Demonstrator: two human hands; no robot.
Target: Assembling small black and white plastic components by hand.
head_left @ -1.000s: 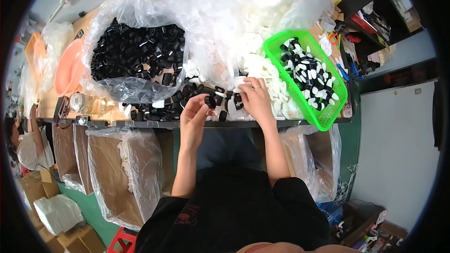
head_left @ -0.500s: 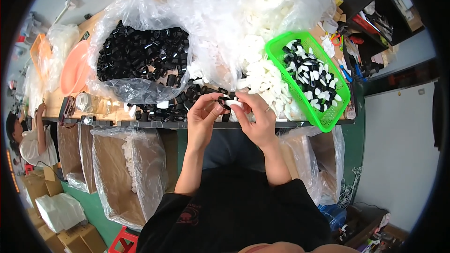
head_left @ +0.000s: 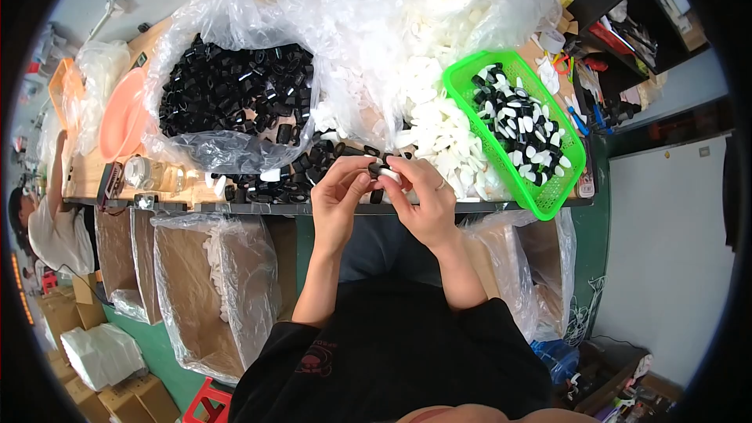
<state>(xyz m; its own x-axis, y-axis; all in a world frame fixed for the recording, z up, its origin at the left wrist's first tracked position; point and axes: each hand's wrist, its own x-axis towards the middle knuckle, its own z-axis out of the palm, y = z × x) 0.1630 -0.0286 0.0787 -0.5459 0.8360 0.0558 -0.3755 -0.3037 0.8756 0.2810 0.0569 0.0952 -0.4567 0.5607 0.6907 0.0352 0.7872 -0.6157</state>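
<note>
So the person's hands are meeting right at the table edge, with a small black piece (head_left: 374, 168) and a small white piece (head_left: 390, 175) sitting close together between them, dead centre of the clock. The left hand (head_left: 334, 202) is pinching the black one between thumb and fingers, and the right hand (head_left: 428, 202) is pinching the white one the same way. Can't tell if the two are joined; fingers are covering too much. Loose black pieces (head_left: 300, 172) are lying at 9 o'clock, and a clear bag (head_left: 227, 150) is holding loads more at 10. A white heap (head_left: 445, 127) is spreading at 1 to 2 o'clock. Past it, between 2 and 3, a green basket (head_left: 548, 196) is holding mixed black and white bits. Way out around 9, a glass jar (head_left: 149, 175) is standing near a pink bowl (head_left: 121, 117).
</note>
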